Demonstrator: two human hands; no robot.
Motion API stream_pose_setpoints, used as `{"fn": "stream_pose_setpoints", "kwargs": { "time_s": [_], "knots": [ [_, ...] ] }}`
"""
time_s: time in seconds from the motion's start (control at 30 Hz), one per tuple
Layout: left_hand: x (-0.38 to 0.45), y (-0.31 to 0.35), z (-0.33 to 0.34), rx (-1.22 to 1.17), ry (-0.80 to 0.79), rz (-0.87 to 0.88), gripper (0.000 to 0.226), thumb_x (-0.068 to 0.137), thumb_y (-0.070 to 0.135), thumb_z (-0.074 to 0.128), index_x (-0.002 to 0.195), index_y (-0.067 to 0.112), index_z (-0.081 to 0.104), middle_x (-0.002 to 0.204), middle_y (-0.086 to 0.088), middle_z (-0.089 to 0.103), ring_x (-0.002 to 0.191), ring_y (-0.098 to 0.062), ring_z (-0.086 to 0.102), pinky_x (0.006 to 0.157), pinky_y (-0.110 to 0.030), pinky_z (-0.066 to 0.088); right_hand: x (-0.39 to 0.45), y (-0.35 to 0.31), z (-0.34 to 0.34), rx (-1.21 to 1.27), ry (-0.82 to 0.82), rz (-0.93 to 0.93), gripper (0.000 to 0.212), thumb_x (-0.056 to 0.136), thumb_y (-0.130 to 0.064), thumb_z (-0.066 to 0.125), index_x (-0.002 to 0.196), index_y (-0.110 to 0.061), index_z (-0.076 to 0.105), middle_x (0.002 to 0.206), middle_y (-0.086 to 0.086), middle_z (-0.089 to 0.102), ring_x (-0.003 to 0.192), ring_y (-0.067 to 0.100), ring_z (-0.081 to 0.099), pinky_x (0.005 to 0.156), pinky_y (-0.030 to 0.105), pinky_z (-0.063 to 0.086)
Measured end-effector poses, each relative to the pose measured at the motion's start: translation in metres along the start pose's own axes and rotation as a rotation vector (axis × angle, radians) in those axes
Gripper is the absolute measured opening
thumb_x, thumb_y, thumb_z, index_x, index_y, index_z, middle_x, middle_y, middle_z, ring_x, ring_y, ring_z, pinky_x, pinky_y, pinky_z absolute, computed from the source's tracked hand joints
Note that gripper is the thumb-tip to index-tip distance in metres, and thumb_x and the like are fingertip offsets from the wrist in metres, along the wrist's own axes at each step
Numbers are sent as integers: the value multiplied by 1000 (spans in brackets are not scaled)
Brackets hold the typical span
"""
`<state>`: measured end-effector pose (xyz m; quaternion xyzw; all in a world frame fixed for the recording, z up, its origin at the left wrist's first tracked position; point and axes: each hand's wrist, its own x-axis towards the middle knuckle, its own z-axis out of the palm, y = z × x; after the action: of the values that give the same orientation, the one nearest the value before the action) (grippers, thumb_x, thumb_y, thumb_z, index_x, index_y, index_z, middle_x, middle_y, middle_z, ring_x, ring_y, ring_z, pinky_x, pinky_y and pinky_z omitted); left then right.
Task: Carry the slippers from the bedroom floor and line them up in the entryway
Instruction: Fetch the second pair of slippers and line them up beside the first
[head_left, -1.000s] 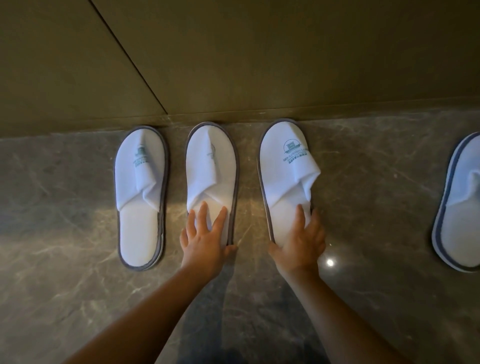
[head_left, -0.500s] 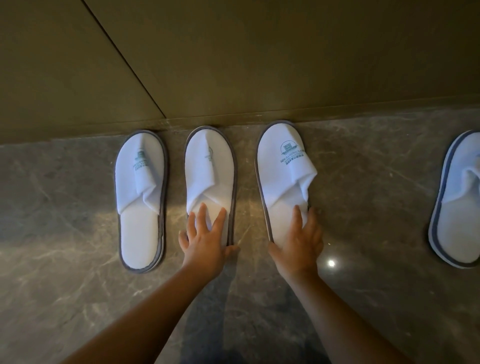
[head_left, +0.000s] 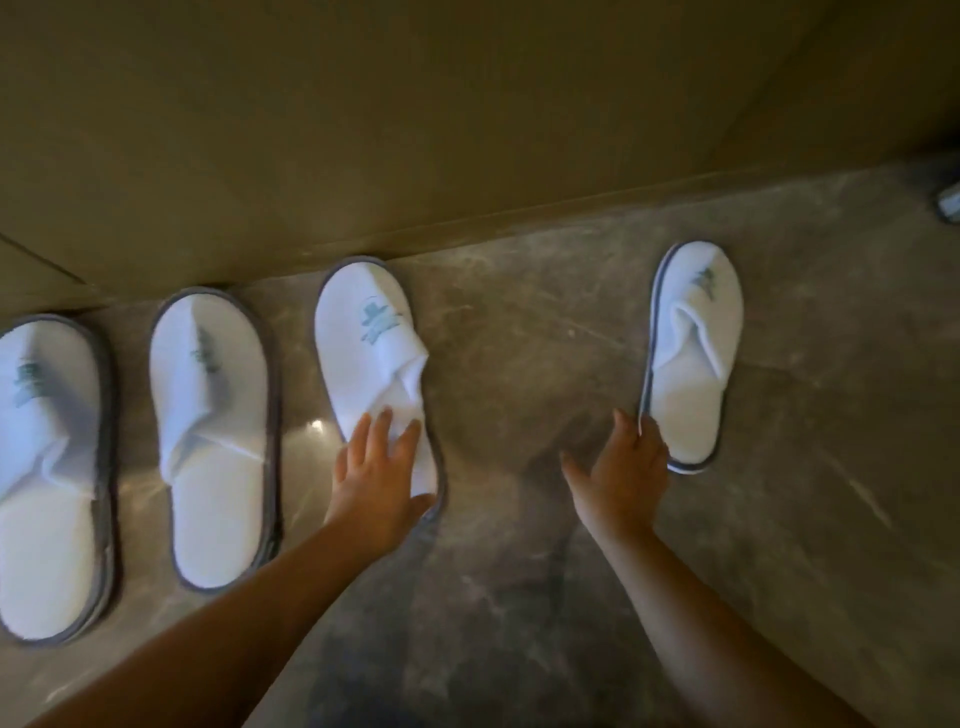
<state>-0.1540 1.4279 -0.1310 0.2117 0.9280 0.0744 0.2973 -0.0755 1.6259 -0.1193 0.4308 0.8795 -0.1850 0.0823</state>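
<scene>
L hand (head_left: 376, 470) flat on 3rd slipper (head_left: 371, 353) | R hand (head_left: 626, 465) – touching 4th slipper (head_left: 693, 358)

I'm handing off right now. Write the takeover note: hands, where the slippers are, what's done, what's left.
Left hand: open, flat on the heel of the third slipper.
Right hand: open, fingertips at the left edge of the fourth slipper, holding nothing.
Done: first slipper, second slipper and the third lie side by side, toes toward the wall.
Left: the fourth sits apart to the right on the marble floor; slide it beside the third and square it up.
</scene>
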Motion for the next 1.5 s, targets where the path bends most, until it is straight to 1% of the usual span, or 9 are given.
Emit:
{"fn": "stream_pose_setpoints", "kwargs": {
  "time_s": [0.1, 0.23, 0.4, 0.5, 0.63, 0.77, 0.87, 1.03, 1.5],
  "knots": [
    [2, 7, 7, 24, 18, -36, 85, 79, 40, 58, 141, 19, 4, 154, -13, -3, 141, -34, -5, 114, -48, 11, 17, 27, -4, 38, 53, 128, 76, 74, -34, 67, 133, -9, 28, 147, 23, 23, 135, 39, 22, 108, 52, 25],
    [2, 10, 9, -5, 26, -51, 87, 77, 37, 62, 141, 20, 6, 154, -12, -3, 141, -33, -7, 113, -52, 10, 32, 47, -2, 77, 139, 163, 79, 73, -33, 69, 134, -6, 27, 147, 27, 19, 135, 41, 19, 108, 53, 21],
    [2, 14, 9, -3, 43, -71, 89, 74, 35, 66, 141, 20, 10, 154, -12, 1, 141, -33, -5, 113, -52, 11, 50, 61, -6, 190, 166, 206, 82, 72, -31, 71, 134, -1, 25, 141, 31, 27, 129, 43, 28, 106, 51, 28],
    [2, 15, 9, 16, 34, -75, 89, 74, 36, 66, 141, 21, 8, 154, -12, 0, 141, -33, -5, 113, -52, 11, 51, 63, -9, 228, 174, 174, 78, 69, -30, 73, 129, -1, 33, 136, 29, 36, 125, 41, 35, 103, 46, 32],
    [2, 17, 8, 30, 27, -76, 89, 75, 37, 65, 141, 21, 7, 154, -12, 0, 141, -33, -5, 113, -51, 11, 33, 54, -1, 375, 149, 33, 81, 61, -18, 79, 127, 1, 36, 131, 28, 40, 122, 40, 36, 96, 31, 21],
    [1, 17, 7, 14, 25, -76, 88, 75, 36, 64, 141, 21, 8, 154, -11, 1, 141, -33, -4, 113, -51, 12, 7, 38, 18, 394, 2, -136, 88, 58, -15, 80, 132, -4, 32, 136, 25, 34, 124, 39, 32, 102, 34, 23],
    [1, 16, 5, 23, 14, -75, 87, 77, 39, 61, 141, 22, 5, 154, -10, -1, 141, -32, -5, 113, -50, 11, 0, 27, 27, 373, -52, -220, 88, 58, -17, 81, 131, -6, 32, 137, 23, 31, 125, 37, 31, 104, 42, 30],
    [1, 14, 6, 43, 13, -59, 85, 78, 40, 60, 141, 22, 5, 154, -11, 0, 141, -33, -5, 113, -50, 12, 0, 11, 34, 333, -66, -218, 94, 57, -23, 82, 133, -11, 28, 140, 20, 28, 126, 34, 30, 103, 44, 35],
    [3, 10, 11, 75, 50, -35, 85, 78, 43, 58, 141, 23, 4, 155, -10, 1, 141, -33, -2, 113, -49, 11, -8, -7, 41, 319, -35, -181, 96, 56, -27, 82, 134, -14, 27, 138, 18, 32, 125, 33, 30, 102, 44, 35]
  ]
}}
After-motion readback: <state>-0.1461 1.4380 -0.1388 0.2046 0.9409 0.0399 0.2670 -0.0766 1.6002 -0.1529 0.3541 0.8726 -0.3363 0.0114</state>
